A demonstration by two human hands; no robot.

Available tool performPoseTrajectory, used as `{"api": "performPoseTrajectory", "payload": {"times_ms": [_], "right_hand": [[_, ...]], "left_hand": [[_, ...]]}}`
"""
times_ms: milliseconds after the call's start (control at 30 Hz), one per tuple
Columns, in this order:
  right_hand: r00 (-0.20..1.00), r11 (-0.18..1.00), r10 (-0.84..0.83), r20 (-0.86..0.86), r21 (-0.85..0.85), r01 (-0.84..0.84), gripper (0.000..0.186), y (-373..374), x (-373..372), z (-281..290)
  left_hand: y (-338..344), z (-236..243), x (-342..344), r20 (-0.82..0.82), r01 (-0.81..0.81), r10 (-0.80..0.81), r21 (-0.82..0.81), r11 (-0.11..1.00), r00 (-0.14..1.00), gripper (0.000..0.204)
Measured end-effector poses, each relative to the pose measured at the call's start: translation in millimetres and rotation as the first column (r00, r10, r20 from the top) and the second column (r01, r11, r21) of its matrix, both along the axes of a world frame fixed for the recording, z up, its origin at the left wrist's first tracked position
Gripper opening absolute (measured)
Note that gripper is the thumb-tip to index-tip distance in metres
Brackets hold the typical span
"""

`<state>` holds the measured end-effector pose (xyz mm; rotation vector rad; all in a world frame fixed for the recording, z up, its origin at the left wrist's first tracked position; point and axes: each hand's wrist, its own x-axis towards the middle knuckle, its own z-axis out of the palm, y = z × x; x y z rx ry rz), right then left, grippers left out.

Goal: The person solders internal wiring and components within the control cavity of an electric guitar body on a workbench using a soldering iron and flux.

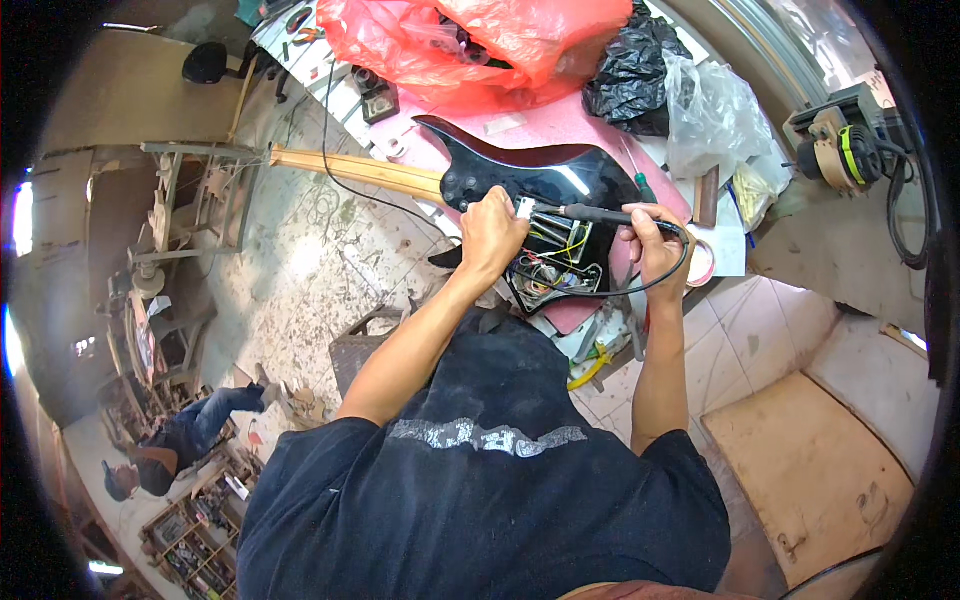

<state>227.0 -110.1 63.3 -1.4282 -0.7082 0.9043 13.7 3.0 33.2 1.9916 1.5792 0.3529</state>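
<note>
A black electric guitar point(540, 168) lies face down, its pale wooden neck point(360, 172) pointing left. Its back cavities are uncovered, showing metal springs and a tangle of coloured wires point(540, 278). My left hand point(490, 238) is closed at the spring cavity's left end, fingers pinching by a small silver-white piece point(525, 207). In my right hand point(656, 250) is a soldering iron point(597, 214), gripped by its dark handle. Its tip reaches left, close to that piece; contact is unclear. The iron's cord loops under my right hand and across the guitar.
Pink foam point(440, 125) covers the bench beneath the guitar. Red point(450, 50), black point(635, 80) and clear plastic bags point(715, 110) crowd the far side. A green-handled screwdriver point(644, 187) and tape roll point(701, 264) sit at right. Another person point(185, 440) is low at far left.
</note>
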Motion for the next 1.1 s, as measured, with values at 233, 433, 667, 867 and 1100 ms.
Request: {"api": "performPoseTrajectory", "payload": {"times_ms": [233,433,667,867,1100], "right_hand": [[1.0,0.999,0.004,-0.022,-0.033,-0.005,0.02,5.5,6.4,-1.2],[0.999,0.999,0.031,-0.031,-0.014,-0.032,0.02,9.8,6.6,-7.8],[0.998,0.997,0.063,-0.02,-0.048,-0.064,0.021,13.2,6.1,-8.9],[0.997,0.997,0.071,-0.024,-0.03,-0.072,0.021,14.1,5.5,-7.5],[0.995,0.994,0.098,0.016,-0.041,-0.097,0.019,15.6,4.2,-10.2]], "left_hand": [[-9.6,-1.5,0.6,0.01,-0.024,0.023,0.024,0.999,1.0,0.025],[-11.1,1.5,5.7,0.017,-0.045,0.044,0.023,0.999,0.999,0.024],[-9.2,0.2,7.4,0.015,-0.06,0.06,0.009,0.998,0.998,0.023],[-9.5,0.0,8.4,0.012,-0.071,0.071,0.002,0.998,0.997,0.024],[-9.8,-2.9,6.6,0.023,-0.064,0.064,0.016,0.998,0.998,0.026]]}}
